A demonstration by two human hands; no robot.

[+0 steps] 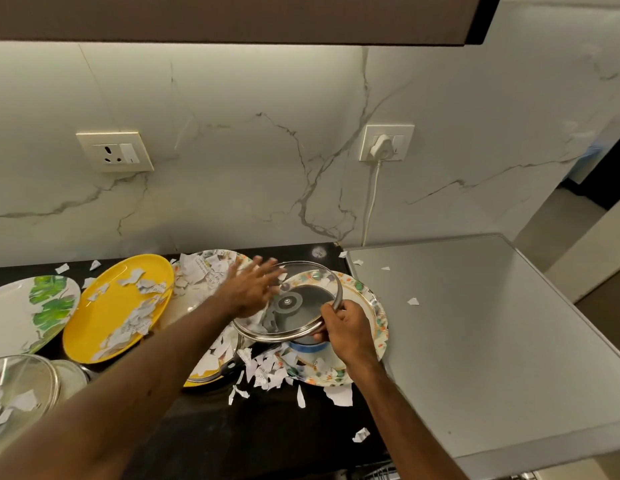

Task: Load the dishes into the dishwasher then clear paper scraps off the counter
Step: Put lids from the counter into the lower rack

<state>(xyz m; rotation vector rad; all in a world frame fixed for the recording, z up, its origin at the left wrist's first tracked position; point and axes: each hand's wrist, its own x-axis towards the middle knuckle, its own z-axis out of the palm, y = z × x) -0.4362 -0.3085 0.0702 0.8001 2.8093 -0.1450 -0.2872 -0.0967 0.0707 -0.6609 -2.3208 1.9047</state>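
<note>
A glass pot lid (301, 308) with a steel rim is tilted above the floral plate (371, 303) on the black counter. My right hand (346, 327) grips the lid's near rim. My left hand (249, 289) is blurred, its fingers spread flat against the lid's far left side. Torn paper scraps (267, 368) lie under and around the lid. A yellow plate (104, 306) strewn with scraps, a leaf-print plate (42, 306) and another floral plate (211, 268) heaped with paper sit to the left.
A second glass lid (21, 386) with scraps lies at the bottom left beside a white bowl (73, 375). A grey appliance top (475, 334) fills the right, with a few scraps on it. A plug and cord (379, 150) hang on the marble wall.
</note>
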